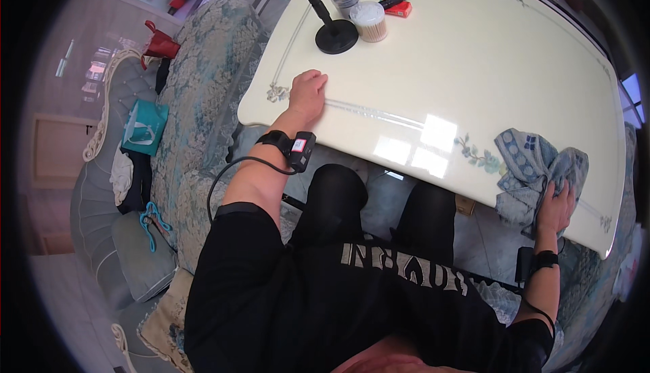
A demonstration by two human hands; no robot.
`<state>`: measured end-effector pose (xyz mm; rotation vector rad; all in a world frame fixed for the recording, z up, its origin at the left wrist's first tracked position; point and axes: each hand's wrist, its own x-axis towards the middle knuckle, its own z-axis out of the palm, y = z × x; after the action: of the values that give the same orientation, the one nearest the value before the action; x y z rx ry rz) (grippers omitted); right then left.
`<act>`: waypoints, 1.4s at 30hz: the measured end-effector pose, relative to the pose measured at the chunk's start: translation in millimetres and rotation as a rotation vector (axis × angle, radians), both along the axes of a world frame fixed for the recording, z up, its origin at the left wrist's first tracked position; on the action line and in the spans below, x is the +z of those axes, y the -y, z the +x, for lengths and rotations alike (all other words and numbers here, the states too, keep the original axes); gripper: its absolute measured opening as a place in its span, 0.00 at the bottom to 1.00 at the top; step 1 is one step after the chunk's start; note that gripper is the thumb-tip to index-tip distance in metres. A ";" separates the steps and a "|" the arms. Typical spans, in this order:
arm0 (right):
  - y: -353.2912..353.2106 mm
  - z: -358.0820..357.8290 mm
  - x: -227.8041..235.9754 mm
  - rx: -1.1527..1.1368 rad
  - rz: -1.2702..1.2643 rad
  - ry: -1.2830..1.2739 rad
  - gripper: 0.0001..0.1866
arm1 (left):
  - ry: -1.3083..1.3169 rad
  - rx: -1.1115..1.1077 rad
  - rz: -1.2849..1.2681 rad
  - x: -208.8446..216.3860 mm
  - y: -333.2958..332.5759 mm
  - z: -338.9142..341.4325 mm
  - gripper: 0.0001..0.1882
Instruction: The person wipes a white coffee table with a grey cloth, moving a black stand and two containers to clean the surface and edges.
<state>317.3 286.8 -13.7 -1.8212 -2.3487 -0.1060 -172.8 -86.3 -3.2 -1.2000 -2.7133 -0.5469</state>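
Note:
My left hand (309, 94) rests on the near left part of a cream table (406, 68), its fingers curled in, and nothing shows in them. At the table's near right side lies a crumpled blue-grey patterned cloth (525, 170), folded over itself in several layers. My right hand (556, 209) lies on top of this cloth with the fingers stretched forward, pressing on its right part. Whether the cloth is a garment or a towel I cannot make out.
Toward the far left of the table are a black stand (336, 36), a clear tub of cotton swabs (371, 22), a round container (344, 1) and a red box (398, 9). A patterned sofa (203, 68) with a teal bag (145, 126) runs along the left.

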 end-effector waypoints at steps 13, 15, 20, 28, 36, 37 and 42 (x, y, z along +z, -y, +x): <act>0.6 -4.0 2.2 -0.043 -0.017 -0.009 0.29 | -0.116 -0.147 0.176 0.0 18.8 64.0 0.10; 2.6 -6.9 3.9 -0.043 -0.016 0.000 0.29 | -0.109 -0.092 0.170 -3.3 17.5 58.5 0.09; 4.1 -5.8 4.0 -0.044 -0.012 0.002 0.29 | -0.055 -0.152 0.288 -7.9 27.3 59.1 0.06; 3.0 -6.5 3.7 -0.050 -0.015 -0.020 0.30 | -0.073 -0.137 0.212 -6.7 25.4 57.5 0.06; 6.2 -8.7 7.1 -0.054 -0.016 -0.018 0.30 | -0.049 -0.263 0.246 0.2 26.4 100.1 0.07; 6.4 -8.6 7.6 -0.056 -0.017 -0.019 0.30 | -0.075 -0.243 0.214 2.9 21.1 97.7 0.07; 8.8 -13.3 12.3 -0.064 -0.038 -0.003 0.30 | -0.043 -0.182 0.196 -0.5 18.8 91.5 0.05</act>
<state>304.0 278.0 -1.5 -1.9126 -2.3065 -0.0666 -81.4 -105.1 -3.7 -1.3941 -2.4617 -0.7799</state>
